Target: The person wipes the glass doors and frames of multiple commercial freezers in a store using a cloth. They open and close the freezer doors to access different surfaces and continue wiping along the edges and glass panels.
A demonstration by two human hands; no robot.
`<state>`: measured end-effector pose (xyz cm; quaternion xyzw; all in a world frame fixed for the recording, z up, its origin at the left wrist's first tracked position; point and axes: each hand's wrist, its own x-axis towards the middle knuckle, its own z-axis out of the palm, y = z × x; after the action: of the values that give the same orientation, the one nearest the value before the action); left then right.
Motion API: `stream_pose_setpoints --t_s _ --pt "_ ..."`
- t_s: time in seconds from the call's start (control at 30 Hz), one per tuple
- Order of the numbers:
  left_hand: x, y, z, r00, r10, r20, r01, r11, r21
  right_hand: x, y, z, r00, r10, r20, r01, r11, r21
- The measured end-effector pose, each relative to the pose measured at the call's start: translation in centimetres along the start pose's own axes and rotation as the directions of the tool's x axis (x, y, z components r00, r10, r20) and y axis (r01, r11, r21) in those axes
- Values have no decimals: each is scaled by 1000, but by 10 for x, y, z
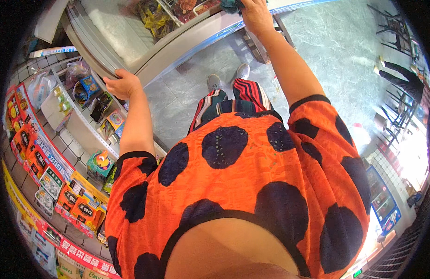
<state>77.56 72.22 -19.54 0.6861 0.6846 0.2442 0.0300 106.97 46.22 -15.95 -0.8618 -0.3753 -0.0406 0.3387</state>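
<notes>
A chest freezer (187, 47) stands before me, its pale rim running diagonally across the top. My left hand (123, 84) is at its near left corner, beside the grey lid frame (93, 45); the fingers are apart and nothing is in them. Whether they press on the frame I cannot tell. My right hand (256, 15) holds a bunched dark green cloth (231, 5) on the far right stretch of the rim. Inside the freezer, yellow packages (155, 21) lie by a white wire basket (171, 12), and frost (108, 31) coats the left part.
Shelves of packaged snacks (37, 153) curve along my left. A low wooden stool (256, 47) stands on the grey tiled floor (316, 45) by the freezer. Far right are dark chairs (397, 111), a person (403, 82) and a blue-framed glass-door cooler (382, 198).
</notes>
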Motion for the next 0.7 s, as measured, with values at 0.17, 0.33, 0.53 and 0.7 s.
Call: stream_pose_setpoints --t_s 0.17,0.33,0.53,0.7 --pt "6 -4 9 1000 18 -18 -18 1000 6 6 13 3 998 54 32 -55 998 29" --pt "-48 81 4 747 657 -97 -649 690 -322 10 26 11 1000 -8 19 9 998 -61" --pt "-123 214 51 843 534 66 -439 753 -491 10 52 10 985 -171 37 174 980 -97" --pt "-136 219 47 828 556 81 -534 824 -190 48 135 -41 946 -253 203 228 964 137"
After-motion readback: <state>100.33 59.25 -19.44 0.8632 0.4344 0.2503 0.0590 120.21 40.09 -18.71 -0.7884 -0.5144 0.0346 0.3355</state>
